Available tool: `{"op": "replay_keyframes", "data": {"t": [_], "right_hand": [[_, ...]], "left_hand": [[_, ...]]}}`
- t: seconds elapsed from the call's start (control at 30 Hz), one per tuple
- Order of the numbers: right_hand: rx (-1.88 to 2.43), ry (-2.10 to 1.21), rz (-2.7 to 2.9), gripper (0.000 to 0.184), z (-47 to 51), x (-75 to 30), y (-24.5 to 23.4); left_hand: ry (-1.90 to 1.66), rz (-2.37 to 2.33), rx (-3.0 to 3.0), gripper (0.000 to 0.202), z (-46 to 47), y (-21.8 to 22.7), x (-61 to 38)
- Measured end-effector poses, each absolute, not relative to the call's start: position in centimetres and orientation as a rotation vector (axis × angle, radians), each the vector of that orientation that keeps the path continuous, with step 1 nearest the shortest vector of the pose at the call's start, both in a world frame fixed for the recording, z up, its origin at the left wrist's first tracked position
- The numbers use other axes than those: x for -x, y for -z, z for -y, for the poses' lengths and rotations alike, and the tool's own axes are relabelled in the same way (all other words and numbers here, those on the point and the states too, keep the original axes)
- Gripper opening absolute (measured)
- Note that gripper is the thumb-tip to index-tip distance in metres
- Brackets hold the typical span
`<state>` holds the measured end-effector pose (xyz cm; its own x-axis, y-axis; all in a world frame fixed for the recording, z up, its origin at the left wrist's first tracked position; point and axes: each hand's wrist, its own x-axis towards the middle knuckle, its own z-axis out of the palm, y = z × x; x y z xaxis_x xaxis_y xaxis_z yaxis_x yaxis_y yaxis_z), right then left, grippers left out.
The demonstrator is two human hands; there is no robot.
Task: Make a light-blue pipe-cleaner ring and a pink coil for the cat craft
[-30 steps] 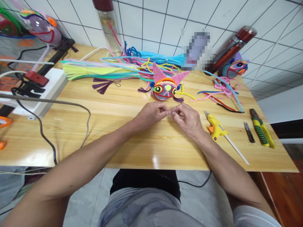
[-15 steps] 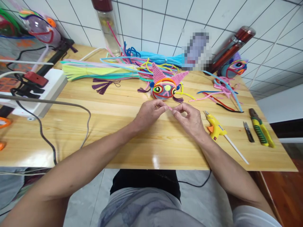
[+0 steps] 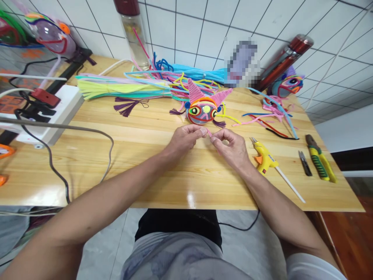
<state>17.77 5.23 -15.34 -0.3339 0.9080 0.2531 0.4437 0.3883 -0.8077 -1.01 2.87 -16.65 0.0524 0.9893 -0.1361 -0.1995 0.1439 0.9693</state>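
Note:
A short pink pipe cleaner spans the small gap between my two hands. My left hand pinches one end between thumb and forefinger. The other end is pinched by my right hand, whose remaining fingers are curled. Just beyond them sits a round animal-face craft with two pink wrapped ears, yellow-ringed eyes, a red outline and dark tassels at its sides. To the right of my right hand lies a yellow glue gun with a white glue stick in it.
Bundles of coloured pipe cleaners and a purple tassel lie at the back. Pliers and small snips rest on the right. A power strip with cables occupies the left. A red flask leans by the wall.
The pink pipe cleaner now shows more between my fingers and slants downward to the right. My right hand has shifted very slightly; the craft and tools stay put.

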Motion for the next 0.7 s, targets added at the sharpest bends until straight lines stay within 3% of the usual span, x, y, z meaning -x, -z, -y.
{"op": "replay_keyframes", "data": {"t": [0.23, 0.53, 0.7], "right_hand": [[1.168, -0.752, 1.967, 0.014, -5.9, -18.2, 15.4], [1.030, -0.393, 2.214, 0.011, -5.9, -18.5, 15.6], [0.990, -0.362, 2.229, 0.012, -6.1, -18.7, 15.8]], "left_hand": [[-1.112, -1.162, -1.074, 0.031, -3.3, 15.9, 1.6], [-1.017, -1.401, -1.816, 0.014, -3.8, 15.7, 2.3], [-0.922, -1.378, -1.814, 0.014, -3.7, 16.2, 2.4]]}}
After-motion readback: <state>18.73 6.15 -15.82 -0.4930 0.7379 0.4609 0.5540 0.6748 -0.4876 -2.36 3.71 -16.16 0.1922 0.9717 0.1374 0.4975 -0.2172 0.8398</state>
